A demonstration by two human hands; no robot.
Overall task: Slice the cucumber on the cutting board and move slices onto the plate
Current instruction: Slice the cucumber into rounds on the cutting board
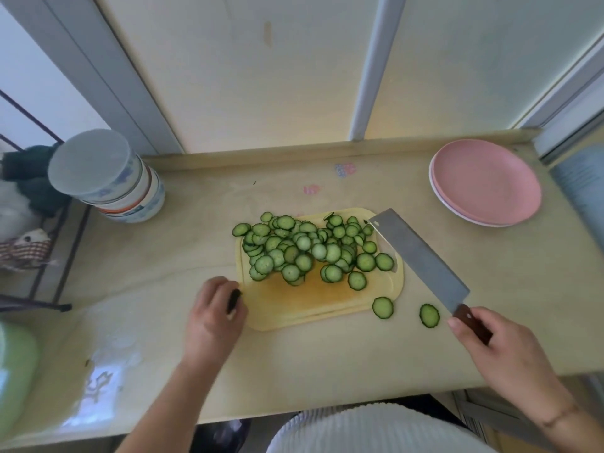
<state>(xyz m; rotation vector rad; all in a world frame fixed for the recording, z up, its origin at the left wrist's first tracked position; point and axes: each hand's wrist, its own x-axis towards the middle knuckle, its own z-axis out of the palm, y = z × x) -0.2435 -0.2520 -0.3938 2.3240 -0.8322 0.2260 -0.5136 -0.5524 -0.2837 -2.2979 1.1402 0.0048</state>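
Observation:
A heap of green cucumber slices (304, 250) covers the far half of the yellow cutting board (313, 308). Two slices (383, 307) lie off the board's right corner on the counter. My right hand (500, 351) grips the brown handle of a cleaver (421, 259), whose blade lies along the board's right edge and points away from me. My left hand (212, 315) rests at the board's left edge, fingers curled round a small dark piece (233, 300) that looks like a cucumber end. Pink plates (487, 181) sit stacked at the far right, with nothing on them.
Stacked bowls (111, 178) with a lid stand at the far left. A dark wire rack (39, 256) borders the counter's left side, and a green object (16, 371) sits at the near left. Window frames rise behind the counter.

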